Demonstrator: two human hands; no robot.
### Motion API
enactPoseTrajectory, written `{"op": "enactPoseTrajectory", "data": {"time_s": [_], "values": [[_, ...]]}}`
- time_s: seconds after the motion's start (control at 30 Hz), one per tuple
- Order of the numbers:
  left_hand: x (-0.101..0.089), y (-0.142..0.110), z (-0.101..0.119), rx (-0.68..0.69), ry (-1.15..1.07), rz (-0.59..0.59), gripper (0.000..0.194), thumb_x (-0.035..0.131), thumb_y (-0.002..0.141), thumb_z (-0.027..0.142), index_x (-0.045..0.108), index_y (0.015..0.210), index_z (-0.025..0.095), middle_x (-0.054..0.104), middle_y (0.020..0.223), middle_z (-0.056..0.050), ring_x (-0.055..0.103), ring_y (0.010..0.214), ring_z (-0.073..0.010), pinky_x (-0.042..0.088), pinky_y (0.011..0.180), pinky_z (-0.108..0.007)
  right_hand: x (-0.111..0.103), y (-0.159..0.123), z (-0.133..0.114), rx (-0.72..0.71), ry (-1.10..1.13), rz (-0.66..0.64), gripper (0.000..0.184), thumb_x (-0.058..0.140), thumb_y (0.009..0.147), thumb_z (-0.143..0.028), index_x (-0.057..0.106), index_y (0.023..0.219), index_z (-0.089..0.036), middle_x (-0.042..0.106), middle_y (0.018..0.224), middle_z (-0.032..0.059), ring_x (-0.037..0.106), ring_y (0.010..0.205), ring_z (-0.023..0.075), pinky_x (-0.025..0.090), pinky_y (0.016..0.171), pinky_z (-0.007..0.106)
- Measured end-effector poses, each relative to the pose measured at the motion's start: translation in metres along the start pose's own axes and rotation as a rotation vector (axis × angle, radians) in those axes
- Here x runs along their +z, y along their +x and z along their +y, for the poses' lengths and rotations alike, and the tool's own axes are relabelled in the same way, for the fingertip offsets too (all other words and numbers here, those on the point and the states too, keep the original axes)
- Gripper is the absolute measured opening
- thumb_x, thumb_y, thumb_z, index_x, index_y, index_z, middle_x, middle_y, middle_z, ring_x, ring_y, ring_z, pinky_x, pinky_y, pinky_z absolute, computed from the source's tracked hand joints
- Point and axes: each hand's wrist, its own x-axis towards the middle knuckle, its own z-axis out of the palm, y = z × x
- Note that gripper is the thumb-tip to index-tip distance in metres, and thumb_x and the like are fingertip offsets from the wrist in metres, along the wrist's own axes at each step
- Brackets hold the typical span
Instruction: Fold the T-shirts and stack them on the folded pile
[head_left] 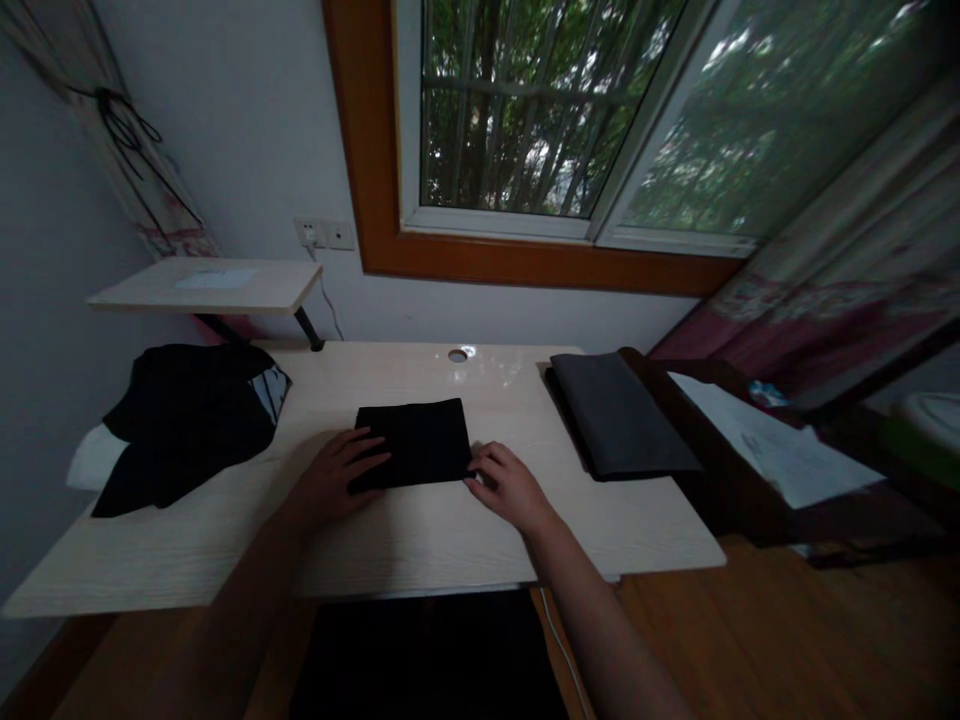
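A flat black rectangle that looks like folded cloth (420, 440) lies on the pale wooden desk (450, 550) in front of me. My left hand (339, 470) rests at its left edge, fingers spread, with the fingertips lying over the dark surface. At the lower right corner is my right hand (510, 487), its thumb and fingers bent together around that corner. Whether the black piece has several layers cannot be made out.
Rumpled black clothing (195, 420) lies at the left, below a raised shelf (202, 285). A dark grey folder-like case (622, 415) sits at the right. Beyond the desk, papers (772, 440) lie on dark furniture. A wall with a window (517, 120) stands behind.
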Motion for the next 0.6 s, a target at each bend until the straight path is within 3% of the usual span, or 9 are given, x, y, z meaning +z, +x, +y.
{"op": "enactPoseTrajectory", "data": {"time_s": [0.23, 0.6], "values": [[0.0043, -0.0006, -0.0053, -0.024, 0.02, 0.092, 0.044, 0.066, 0.09, 0.025, 0.067, 0.132, 0.035, 0.061, 0.146, -0.004, 0.045, 0.143, -0.0292, 0.042, 0.116, -0.055, -0.0034, 0.0016, -0.0046, -0.04, 0.023, 0.007, 0.012, 0.062, 0.094, -0.022, 0.07, 0.104, -0.024, 0.062, 0.1, 0.0075, 0.061, 0.097, 0.0227, 0.054, 0.086, 0.04], [0.0022, -0.0009, -0.0016, -0.096, -0.023, 0.102, 0.058, 0.059, 0.082, 0.009, 0.064, 0.135, 0.03, 0.061, 0.143, -0.007, 0.049, 0.138, -0.0295, 0.044, 0.115, -0.055, 0.003, -0.0021, -0.0055, -0.063, -0.135, -0.084, 0.023, 0.068, 0.094, -0.03, 0.068, 0.116, -0.024, 0.065, 0.109, 0.0098, 0.062, 0.104, 0.025, 0.055, 0.09, 0.041]]}}
